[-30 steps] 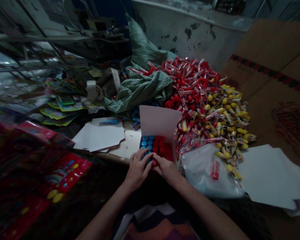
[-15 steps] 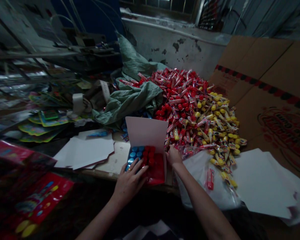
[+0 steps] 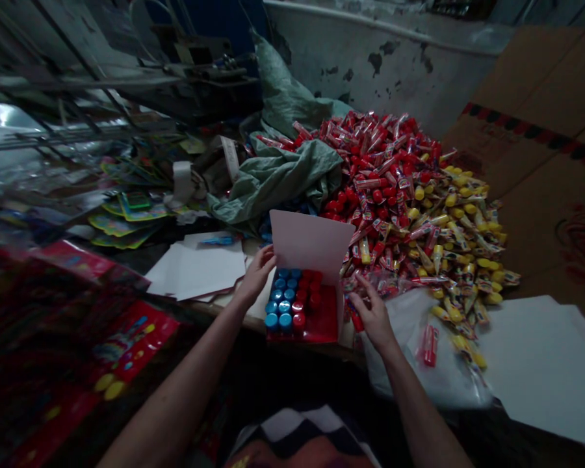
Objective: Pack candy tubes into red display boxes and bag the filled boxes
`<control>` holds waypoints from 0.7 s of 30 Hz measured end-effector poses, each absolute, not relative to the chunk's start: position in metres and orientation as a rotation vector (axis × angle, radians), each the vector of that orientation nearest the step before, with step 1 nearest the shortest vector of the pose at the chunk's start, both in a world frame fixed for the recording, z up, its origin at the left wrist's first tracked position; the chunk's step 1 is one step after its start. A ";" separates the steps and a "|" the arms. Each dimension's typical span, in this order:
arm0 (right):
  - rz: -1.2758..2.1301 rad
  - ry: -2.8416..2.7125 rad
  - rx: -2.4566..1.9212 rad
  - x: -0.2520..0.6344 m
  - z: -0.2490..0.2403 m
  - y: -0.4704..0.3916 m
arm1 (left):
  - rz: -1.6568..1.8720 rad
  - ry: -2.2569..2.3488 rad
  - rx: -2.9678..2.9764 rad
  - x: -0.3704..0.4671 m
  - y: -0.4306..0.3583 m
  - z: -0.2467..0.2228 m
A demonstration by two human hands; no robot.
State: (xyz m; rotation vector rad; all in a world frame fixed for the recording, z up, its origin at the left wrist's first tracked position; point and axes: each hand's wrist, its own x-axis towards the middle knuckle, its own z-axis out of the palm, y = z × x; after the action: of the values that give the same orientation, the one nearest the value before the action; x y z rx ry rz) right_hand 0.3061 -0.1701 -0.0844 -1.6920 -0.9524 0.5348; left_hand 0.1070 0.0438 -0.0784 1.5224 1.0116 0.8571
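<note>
An open display box (image 3: 313, 237) with a raised white lid stands at the bench edge. Inside are rows of blue-capped tubes (image 3: 285, 305) on the left and red-capped tubes (image 3: 310, 286) beside them; its front right part shows bare red. My left hand (image 3: 257, 279) rests at the box's left side, its fingers loosely stretched by the lid's edge. To the right of the box, my right hand (image 3: 374, 318) pinches a wrapped red-capped tube (image 3: 355, 316) between thumb and fingers. Just behind that hand begins a large heap of wrapped red tubes (image 3: 370, 175).
Wrapped yellow-capped tubes (image 3: 468, 253) cover the heap's right side. A clear plastic bag (image 3: 409, 331) with a loose pink-red tube (image 3: 429, 346) lies at front right, near white card sheets (image 3: 546, 364). More white sheets (image 3: 195, 266) and a green sack (image 3: 277, 175) are left; a large carton (image 3: 541, 84) stands right.
My left hand has moved off the tubes to the box's left side. My right hand has drawn back from the heap with a red-capped tube in its fingers. The view has shifted.
</note>
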 end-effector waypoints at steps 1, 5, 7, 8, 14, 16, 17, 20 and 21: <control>0.631 -0.942 -1.678 0.298 -0.083 -0.175 | 0.822 0.982 1.461 0.114 0.049 -0.082; 0.931 -0.930 -1.681 0.269 -0.095 -0.179 | 0.789 0.978 1.375 0.130 0.049 -0.093; 1.038 -0.906 -1.683 0.260 -0.105 -0.176 | 0.824 0.987 1.358 0.129 0.043 -0.095; 1.080 -0.892 -1.678 0.257 -0.110 -0.174 | 0.844 0.992 1.350 0.126 0.041 -0.095; 1.003 -1.181 -1.809 0.249 -0.107 -0.168 | 0.942 1.050 1.311 0.096 0.048 -0.097; 0.816 -1.400 -1.928 0.247 -0.097 -0.161 | 0.953 1.061 1.295 0.088 0.054 -0.098; 0.736 -1.502 -1.973 0.245 -0.090 -0.155 | 0.955 1.062 1.289 0.085 0.056 -0.099; 0.619 -1.787 -2.062 0.239 -0.072 -0.136 | 0.962 1.060 1.278 0.082 0.058 -0.100; 0.592 -1.887 -2.094 0.236 -0.066 -0.129 | 0.967 1.062 1.278 0.082 0.058 -0.100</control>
State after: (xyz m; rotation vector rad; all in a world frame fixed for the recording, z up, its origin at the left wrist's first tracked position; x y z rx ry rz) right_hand 0.2357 -0.1288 -0.0657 -2.0942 -1.8872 0.5923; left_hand 0.0823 0.0576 -0.1003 1.2781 1.0624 0.9671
